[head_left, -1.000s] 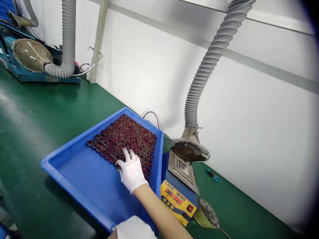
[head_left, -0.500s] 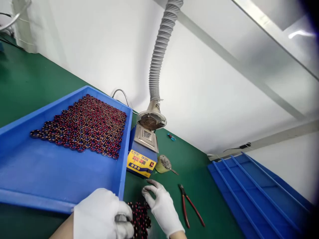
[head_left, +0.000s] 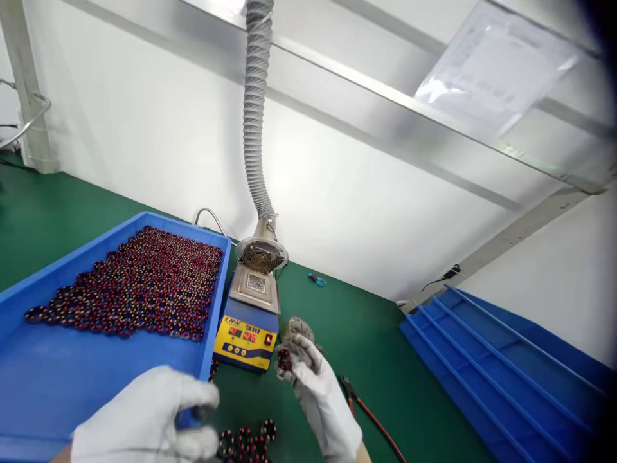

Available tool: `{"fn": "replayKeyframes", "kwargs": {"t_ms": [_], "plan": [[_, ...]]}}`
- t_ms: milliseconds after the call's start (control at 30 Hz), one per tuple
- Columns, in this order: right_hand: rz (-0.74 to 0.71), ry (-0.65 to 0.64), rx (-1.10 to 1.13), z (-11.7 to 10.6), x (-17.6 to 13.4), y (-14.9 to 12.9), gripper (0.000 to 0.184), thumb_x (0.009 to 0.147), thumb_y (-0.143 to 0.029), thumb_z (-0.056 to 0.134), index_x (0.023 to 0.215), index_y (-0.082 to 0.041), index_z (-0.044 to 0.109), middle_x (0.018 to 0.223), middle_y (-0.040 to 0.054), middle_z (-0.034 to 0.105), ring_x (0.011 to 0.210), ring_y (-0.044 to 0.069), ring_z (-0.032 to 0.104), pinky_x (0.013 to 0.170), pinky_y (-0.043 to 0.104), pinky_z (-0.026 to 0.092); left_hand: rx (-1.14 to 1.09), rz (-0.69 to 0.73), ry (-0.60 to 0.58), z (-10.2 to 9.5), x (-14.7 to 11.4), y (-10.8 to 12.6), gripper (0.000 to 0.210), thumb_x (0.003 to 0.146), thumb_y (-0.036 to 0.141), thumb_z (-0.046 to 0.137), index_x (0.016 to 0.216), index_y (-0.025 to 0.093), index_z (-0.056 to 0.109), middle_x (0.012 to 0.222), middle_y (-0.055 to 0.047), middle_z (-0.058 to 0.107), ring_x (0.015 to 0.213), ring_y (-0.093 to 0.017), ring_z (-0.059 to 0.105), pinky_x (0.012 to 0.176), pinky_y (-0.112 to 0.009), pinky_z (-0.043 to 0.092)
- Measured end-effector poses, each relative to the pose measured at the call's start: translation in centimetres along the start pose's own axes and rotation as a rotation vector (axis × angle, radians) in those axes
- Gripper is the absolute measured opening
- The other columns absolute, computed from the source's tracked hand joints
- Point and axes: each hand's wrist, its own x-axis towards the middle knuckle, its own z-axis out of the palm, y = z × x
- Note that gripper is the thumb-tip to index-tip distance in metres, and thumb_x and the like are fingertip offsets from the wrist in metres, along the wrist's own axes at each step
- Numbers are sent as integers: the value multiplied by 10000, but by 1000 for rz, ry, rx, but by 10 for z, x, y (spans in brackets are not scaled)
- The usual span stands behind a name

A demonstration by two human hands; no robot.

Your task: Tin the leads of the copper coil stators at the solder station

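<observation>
My white-gloved right hand [head_left: 315,389] pinches a dark ring-shaped coil [head_left: 284,360] with reddish marks in front of the round tin [head_left: 297,328]. Thumb and fingers apart, my gloved left hand [head_left: 154,415] hovers over the near right corner of the blue tray [head_left: 96,399], and blue shows through the gap. Between the hands, a small pile of similar coils [head_left: 245,444] lies on the green table. Rows of coils [head_left: 144,283] fill the tray's far part. One more coil [head_left: 213,368] sits beside the tray's right wall.
Behind the hands stands a solder pot [head_left: 245,337] with a yellow display panel, under a fume hood [head_left: 263,254] on a grey hose. Red-handled cutters [head_left: 371,418] lie right of my right hand. A blue ribbed tray [head_left: 496,366] leans at the right.
My right hand has risen from the pile with a coil in its fingers. My left hand has moved left, off the pile. The camera view has shifted.
</observation>
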Motion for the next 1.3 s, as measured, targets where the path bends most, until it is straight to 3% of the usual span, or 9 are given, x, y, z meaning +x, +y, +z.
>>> {"fn": "replayKeyframes", "kwargs": {"t_ms": [133, 267, 333, 733, 800, 867, 1033, 1133, 1300], "plan": [[8, -149, 589, 34, -12, -48, 373, 568, -330, 775, 917, -280, 655, 982, 30, 668, 864, 192, 629, 819, 352, 493, 133, 156, 268, -6, 34, 32, 593, 694, 270, 616, 1251, 303, 415, 1209, -45, 564, 1043, -225, 552, 880, -337, 453], [-127, -230, 579, 62, -12, -58, 283, 665, -407, 698, 929, -310, 662, 977, 47, 668, 943, 232, 604, 838, 405, 479, 351, 362, 717, 0, 59, 52, 461, 748, 238, 589, 1186, 246, 446, 1130, -68, 604, 974, -218, 584, 800, -342, 507], [-186, -263, 527, 66, -7, -57, 250, 672, -411, 693, 890, -292, 672, 934, 53, 670, 930, 238, 602, 855, 399, 465, 369, 398, 805, 1, 64, 50, 363, 789, 229, 549, 1143, 231, 473, 1093, -72, 613, 965, -212, 580, 797, -345, 504], [-466, -396, 56, 38, 4, -60, 163, 601, -148, 749, 720, -254, 719, 701, 9, 573, 652, 156, 564, 618, 277, 460, 194, 544, 460, -12, 61, 46, 177, 750, 125, 580, 900, 206, 536, 874, -10, 661, 805, -171, 605, 686, -314, 514], [-517, -360, 94, 38, 4, -60, 18, 660, -249, 722, 662, -244, 705, 646, 8, 562, 628, 156, 560, 612, 287, 465, 196, 572, 484, -12, 62, 50, 152, 751, 98, 575, 869, 191, 547, 854, -7, 665, 790, -160, 603, 682, -305, 499], [-559, -262, 174, 37, 5, -58, 117, 713, -306, 678, 622, -233, 671, 608, -1, 552, 609, 145, 558, 587, 271, 467, 229, 576, 535, -13, 63, 53, 149, 757, 84, 559, 871, 179, 552, 844, -9, 670, 763, -157, 602, 675, -310, 487], [-613, -53, 180, 43, 8, -55, 21, 712, -258, 676, 715, -243, 661, 684, -3, 618, 627, 130, 597, 562, 218, 490, 305, 536, 596, -14, 64, 51, 96, 794, 111, 519, 864, 172, 542, 822, -9, 667, 737, -149, 593, 676, -316, 462], [-649, -103, 22, 51, 4, -53, 153, 666, -153, 688, 763, -270, 673, 731, -10, 651, 665, 147, 632, 602, 237, 516, 387, 527, 658, -13, 63, 48, 104, 811, 107, 489, 888, 149, 544, 835, -27, 667, 771, -160, 588, 698, -327, 440], [-905, 63, -480, 45, -8, -49, 215, 730, -98, 590, 869, -253, 642, 830, 14, 668, 737, 148, 643, 647, 239, 524, 533, 526, 655, -13, 61, 46, 93, 845, 148, 467, 859, 140, 559, 854, -40, 679, 785, -187, 590, 724, -358, 417]]}}
